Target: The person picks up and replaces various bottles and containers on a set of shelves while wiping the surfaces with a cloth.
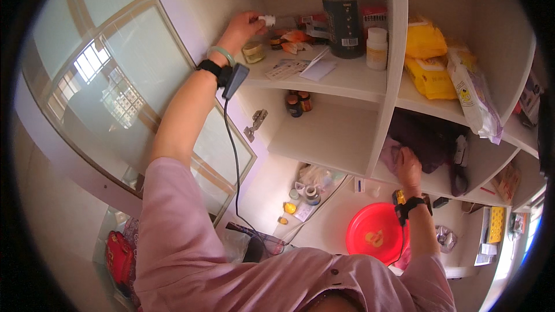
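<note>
High on the upper shelf [360,80], my left hand [243,30] pinches a small white bottle [267,20] by the back left of the compartment. Below that hand stands a squat glass jar [253,52] with yellowish contents. Orange-and-white packets [297,41] and a small dark jar [276,43] lie to its right. My right hand [408,167] is in the lower right compartment, its fingers curled on a pale purple cloth [390,154]; the fingertips are partly hidden. Dark purple fabric [422,143] fills the space behind it.
A large dark-labelled jar [344,28] and white bottle [377,50] stand on the upper shelf. Yellow wipes packs [429,78] sit to the right. Brown bottles [299,103] occupy the middle shelf. A red basin [375,234] rests below; an open glass door [130,73] flanks my left arm.
</note>
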The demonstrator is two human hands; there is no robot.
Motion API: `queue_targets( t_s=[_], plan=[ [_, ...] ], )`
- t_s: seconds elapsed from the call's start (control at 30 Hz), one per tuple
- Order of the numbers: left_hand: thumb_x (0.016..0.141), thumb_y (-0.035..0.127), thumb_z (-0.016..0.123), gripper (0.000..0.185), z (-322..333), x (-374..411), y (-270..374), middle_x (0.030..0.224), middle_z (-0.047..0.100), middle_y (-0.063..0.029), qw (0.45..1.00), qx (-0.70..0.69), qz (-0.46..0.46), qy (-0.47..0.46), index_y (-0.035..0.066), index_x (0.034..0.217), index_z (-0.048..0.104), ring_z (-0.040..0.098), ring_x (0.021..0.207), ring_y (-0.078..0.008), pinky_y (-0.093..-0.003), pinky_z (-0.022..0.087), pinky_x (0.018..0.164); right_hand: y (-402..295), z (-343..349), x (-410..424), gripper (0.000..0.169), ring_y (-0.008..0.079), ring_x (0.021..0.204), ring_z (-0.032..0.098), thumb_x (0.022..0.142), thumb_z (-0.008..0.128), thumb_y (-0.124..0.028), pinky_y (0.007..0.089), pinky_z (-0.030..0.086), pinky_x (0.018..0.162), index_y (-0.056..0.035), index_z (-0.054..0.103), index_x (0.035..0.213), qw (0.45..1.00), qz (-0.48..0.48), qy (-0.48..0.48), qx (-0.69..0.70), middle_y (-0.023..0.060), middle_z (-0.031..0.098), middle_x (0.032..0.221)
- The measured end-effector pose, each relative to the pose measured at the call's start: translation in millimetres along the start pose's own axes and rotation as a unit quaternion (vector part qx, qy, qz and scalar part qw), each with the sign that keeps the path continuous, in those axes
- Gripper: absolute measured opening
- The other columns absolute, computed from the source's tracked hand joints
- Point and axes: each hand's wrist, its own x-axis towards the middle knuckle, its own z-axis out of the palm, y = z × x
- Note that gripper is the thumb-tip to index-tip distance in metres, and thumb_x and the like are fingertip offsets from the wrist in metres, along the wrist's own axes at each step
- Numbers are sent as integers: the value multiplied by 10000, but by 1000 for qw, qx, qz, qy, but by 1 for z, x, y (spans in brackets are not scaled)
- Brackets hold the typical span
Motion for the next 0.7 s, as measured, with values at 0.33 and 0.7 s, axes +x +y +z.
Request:
queue_targets(
  t_s=[0.33,0.7],
  plan=[
    [955,113,597,244,-13,-47,5,1022,639,-129,998,-48,15,24,-19,1160,587,663,828,-198,-313,550,776,-1,-1,-2,91,401,835,632,925,524,-153,490,518,703,-71,562,932,1000,-21,8,-10,171,641,919],
    [849,122,630,256,5,11,-24,1010,666,-223,880,450,136,68,11,1078,661,635,933,-412,-465,519,804,2,2,-2,106,411,860,628,932,517,-147,490,518,719,-71,581,968,1000,-11,11,-3,176,643,964]
  ],
)
